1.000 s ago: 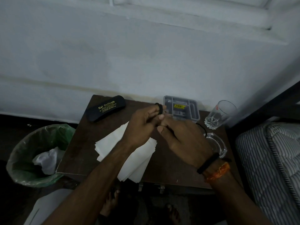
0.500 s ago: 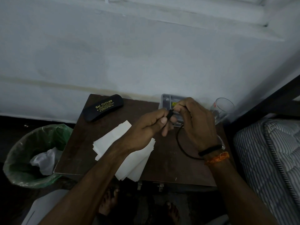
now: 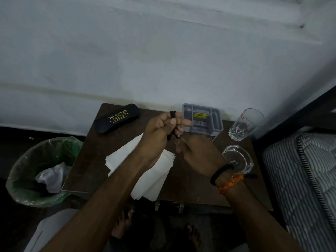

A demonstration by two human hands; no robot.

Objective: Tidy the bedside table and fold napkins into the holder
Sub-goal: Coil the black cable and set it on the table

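We looked down at a dark wooden surface (image 3: 94, 171) set against a pale wall. Our left hand (image 3: 156, 135) was raised over the middle of the surface, its forefinger pointing right with a thin black cord (image 3: 172, 115) wound around it several times; the thumb and curled fingers pinched the loose end below. Our right hand (image 3: 198, 155) hovered just beside it, fingers loosely bent; we could not tell whether it gripped anything. That wrist carried a black band and an orange thread.

A stack of white napkins (image 3: 154, 177) lay under our left forearm, reaching to the near edge of the surface. A black spectacle case (image 3: 117, 118) with gold lettering sat at the far left corner. A grey compartmented holder (image 3: 209, 118) stood at the far edge, right of centre. A clear drinking glass (image 3: 245, 124) leaned at the far right corner, with a glass ashtray (image 3: 240, 160) along the right edge. A green-lined bin (image 3: 36, 171) stood on the floor to the left.
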